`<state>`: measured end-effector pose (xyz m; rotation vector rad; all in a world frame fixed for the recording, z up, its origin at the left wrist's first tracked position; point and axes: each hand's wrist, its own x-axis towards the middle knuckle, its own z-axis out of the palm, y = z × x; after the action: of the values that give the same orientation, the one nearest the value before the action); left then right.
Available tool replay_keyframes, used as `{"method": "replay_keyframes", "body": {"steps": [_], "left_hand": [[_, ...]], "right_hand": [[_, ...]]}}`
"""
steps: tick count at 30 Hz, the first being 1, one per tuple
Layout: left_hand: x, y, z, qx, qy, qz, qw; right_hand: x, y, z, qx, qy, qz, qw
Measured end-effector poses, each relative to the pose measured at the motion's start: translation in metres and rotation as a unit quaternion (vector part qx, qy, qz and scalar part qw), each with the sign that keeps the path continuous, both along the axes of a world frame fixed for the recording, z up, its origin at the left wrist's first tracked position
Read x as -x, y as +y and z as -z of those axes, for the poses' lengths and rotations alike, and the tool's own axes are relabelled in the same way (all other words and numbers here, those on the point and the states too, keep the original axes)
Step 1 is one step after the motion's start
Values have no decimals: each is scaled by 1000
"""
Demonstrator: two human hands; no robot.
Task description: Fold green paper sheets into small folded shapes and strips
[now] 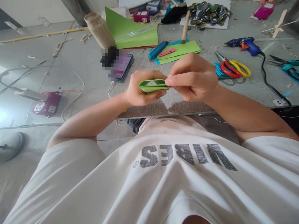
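Bright green paper (153, 88) — folded into a small, flattened, hollow shape with pointed ends — sits in the left grip (138, 86), between thumb and fingers. Its opening faces up, creased edges around the gap; its right end meets the pinched fingertips of the right grip (195, 76).

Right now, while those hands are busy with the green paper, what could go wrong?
The folded green paper might get crushed, since the left hand wraps around it and the right hand pinches its end.
The scissors lie just beyond the right hand, so a careless sweep could knock them.
The blue hot glue gun's black cord curves past the right arm; snagging it might drag the gun.
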<state>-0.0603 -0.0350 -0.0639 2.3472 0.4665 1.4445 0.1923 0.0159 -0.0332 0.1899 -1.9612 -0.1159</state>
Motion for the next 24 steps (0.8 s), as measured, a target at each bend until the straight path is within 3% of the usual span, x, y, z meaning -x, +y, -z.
{"method": "replay_keyframes", "body": {"steps": [6,10,12,15,17,21,24], "left_hand": [[7,3,-3,35,58,40,997],[9,2,-12,49,90,69,992],[9,2,-16,47,103,79,990],[9,2,-18,52,122,81,988],[10,3,-18,52,125,77,988],[13,5,-17,51,125,82,987],[12,3,-19,56,128,63,988]], "right_hand": [[-11,9,-10,1,-116,21,993],[-14,13,-13,-35,-117,1,992],[-17,12,-8,-3,-126,0,992],[-22,11,1,114,-133,2,984],[-23,10,1,139,-145,0,980],[-17,7,-14,-6,-147,-9,989],[-12,2,-21,-53,-92,20,994]]}}
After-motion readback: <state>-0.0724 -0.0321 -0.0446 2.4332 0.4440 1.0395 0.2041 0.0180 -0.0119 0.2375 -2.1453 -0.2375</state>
